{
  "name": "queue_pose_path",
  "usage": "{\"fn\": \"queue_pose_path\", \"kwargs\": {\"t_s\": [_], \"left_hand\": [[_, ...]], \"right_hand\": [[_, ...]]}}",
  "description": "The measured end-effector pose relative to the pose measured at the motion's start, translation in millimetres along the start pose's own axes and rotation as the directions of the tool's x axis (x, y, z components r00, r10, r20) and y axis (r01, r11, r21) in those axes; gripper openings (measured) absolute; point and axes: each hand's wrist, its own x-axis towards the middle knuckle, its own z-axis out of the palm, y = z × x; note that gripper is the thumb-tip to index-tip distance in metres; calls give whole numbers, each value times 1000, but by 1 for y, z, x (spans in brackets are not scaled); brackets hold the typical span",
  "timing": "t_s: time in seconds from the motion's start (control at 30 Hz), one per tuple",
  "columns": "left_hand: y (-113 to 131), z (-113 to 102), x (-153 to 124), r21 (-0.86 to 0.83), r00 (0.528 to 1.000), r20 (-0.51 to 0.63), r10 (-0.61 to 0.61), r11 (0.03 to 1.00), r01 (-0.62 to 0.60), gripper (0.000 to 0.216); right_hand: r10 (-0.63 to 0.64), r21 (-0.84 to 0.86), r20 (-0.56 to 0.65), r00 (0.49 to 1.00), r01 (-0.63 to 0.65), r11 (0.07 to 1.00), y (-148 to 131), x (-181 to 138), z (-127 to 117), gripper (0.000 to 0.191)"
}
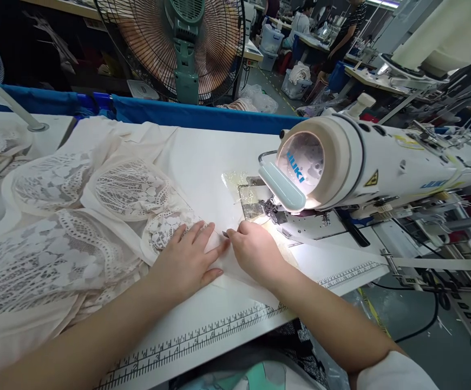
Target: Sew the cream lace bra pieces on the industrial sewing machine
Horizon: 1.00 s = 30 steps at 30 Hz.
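Note:
My left hand (187, 262) lies flat with its fingers spread on the edge of a cream lace bra (130, 187) and the sheer fabric beside it. My right hand (255, 252) is closed beside its fingertips, just left of the sewing machine's needle area. From between the right thumb and forefinger pokes the dark, pointed tip of a small metal tool (225, 234); the rest of it is hidden in the hand. Thin pale fabric (239, 273) stretches beneath both hands toward the machine. The white sewing machine (341, 157) has its lamp lit over the needle plate.
More lace pieces (52, 260) are heaped on the left of the white table (203, 157). A printed ruler (219, 330) runs along the front edge. Behind the blue cloth border (203, 116) stands a large fan (174, 49). People and plastic bins (271, 39) are farther back.

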Motion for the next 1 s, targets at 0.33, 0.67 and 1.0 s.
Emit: {"fn": "queue_pose_path", "kwargs": {"t_s": [0.33, 0.67, 1.0], "left_hand": [[5, -11, -7, -93, 990, 140, -13, 995, 26, 47], [64, -29, -2, -439, 982, 146, 121, 898, -45, 40], [86, -27, 35, -788, 864, 170, -473, 462, 407, 26]], "right_hand": [[192, 262, 26, 981, -192, 946, 90, -72, -40, 27], [627, 311, -196, 754, -558, 769, 196, -105, -26, 34], [23, 356, 0, 1000, -21, 934, 57, -66, -26, 20]]}}
